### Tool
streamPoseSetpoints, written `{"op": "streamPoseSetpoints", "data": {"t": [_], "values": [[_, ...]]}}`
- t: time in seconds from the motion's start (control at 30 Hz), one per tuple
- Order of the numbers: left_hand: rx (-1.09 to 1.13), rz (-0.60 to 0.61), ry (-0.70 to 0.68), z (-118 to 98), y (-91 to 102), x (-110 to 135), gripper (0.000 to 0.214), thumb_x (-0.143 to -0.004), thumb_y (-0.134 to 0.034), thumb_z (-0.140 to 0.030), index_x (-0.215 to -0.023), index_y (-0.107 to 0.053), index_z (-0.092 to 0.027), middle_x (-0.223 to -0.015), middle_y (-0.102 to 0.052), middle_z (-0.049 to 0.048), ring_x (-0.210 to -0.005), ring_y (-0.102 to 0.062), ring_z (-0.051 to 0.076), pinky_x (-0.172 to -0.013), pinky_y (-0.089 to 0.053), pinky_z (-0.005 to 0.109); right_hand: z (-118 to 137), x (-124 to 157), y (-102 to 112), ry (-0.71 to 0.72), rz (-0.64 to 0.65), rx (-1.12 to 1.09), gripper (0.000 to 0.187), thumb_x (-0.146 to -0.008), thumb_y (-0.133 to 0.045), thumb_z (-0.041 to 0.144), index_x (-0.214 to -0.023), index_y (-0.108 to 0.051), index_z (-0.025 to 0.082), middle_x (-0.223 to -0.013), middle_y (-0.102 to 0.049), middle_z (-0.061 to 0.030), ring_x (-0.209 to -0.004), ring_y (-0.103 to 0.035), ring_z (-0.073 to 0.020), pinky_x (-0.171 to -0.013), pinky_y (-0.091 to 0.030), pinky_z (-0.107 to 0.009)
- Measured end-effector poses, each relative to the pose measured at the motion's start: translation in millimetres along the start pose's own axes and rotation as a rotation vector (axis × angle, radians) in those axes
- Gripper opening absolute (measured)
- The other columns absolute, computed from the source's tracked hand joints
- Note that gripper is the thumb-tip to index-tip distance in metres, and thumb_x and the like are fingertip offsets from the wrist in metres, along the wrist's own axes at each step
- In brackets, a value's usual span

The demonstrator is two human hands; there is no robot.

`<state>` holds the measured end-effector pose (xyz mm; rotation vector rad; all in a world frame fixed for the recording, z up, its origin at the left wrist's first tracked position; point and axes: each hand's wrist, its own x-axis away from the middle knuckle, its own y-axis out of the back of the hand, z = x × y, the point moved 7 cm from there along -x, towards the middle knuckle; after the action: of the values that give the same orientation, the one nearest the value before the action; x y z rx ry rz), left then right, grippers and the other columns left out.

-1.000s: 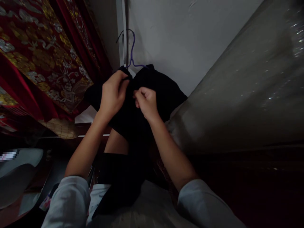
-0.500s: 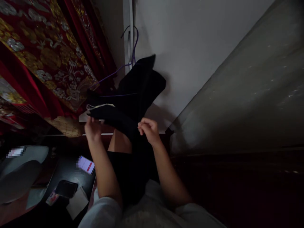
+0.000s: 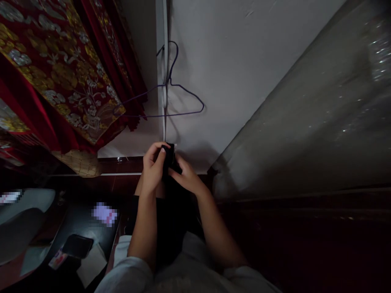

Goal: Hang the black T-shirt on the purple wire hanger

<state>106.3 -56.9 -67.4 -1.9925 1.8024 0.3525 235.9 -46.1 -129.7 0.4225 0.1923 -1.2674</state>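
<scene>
A black garment (image 3: 168, 156) is bunched between my two hands, and its lower part merges with the dark clothing over my lap. My left hand (image 3: 153, 165) is closed on it from the left, thumb on top. From the right, my right hand (image 3: 187, 176) grips the same cloth, with some of its fingers hidden behind the fabric. A small pale strip shows at the garment's top edge. Above the hands, a bare purple wire hanger (image 3: 171, 115) hangs against the wall beside a pale vertical pipe.
Red cloth with gold and silver embroidery (image 3: 76, 77) hangs at upper left. On a dark surface (image 3: 76, 215) at lower left lie a lit phone (image 3: 105, 214), a black phone-like object (image 3: 77, 245) and a white paper (image 3: 92, 266). A shiny grey plastic-like sheet (image 3: 290, 134) covers the right.
The black garment has come off the hanger and down toward my lap. Both hands have moved together and now hold it in a bunch. The hanger hangs bare.
</scene>
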Motion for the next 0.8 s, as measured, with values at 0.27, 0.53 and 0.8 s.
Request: {"op": "streamPoseSetpoints", "data": {"t": [0.27,0.53,0.8], "values": [[-0.351,0.122,-0.278,-32,6.9,-36,0.040,-0.103,-0.051,-0.056,-0.111,-0.070,-0.022,-0.113,-0.067,0.0092,-0.115,-0.062,0.022,-0.104,-0.049,0.037,48,-21,-11,-0.043,0.118,-0.265,0.055,-0.086,-0.071,0.052,-0.133,-0.063,0.025,-0.126,-0.070,-0.0060,-0.120,-0.065,-0.0265,-0.105,-0.053,-0.040],[-0.626,0.877,0.229,46,4.3,-10,0.083,-0.096,-0.024,-0.082,-0.124,-0.071,-0.020,-0.119,-0.075,0.0125,-0.121,-0.066,0.030,-0.107,-0.051,0.044,85,-65,68,0.192,-0.218,-0.012,0.027,-0.071,-0.070,0.030,-0.056,-0.050,0.020,-0.055,-0.043,0.0029,-0.054,-0.046,-0.0124,-0.052,-0.040,-0.027],[-1.459,1.065,0.352,14,71.5,-37,0.034,-0.094,-0.061,-0.047,-0.106,-0.077,-0.018,-0.104,-0.077,0.0120,-0.099,-0.072,0.029,-0.086,-0.052,0.035,75,-88,111,0.633,-0.510,0.019,0.022,-0.080,-0.055,0.033,-0.065,-0.066,0.021,-0.060,-0.059,-0.0011,-0.056,-0.056,-0.0149,-0.057,-0.046,-0.030]]}}
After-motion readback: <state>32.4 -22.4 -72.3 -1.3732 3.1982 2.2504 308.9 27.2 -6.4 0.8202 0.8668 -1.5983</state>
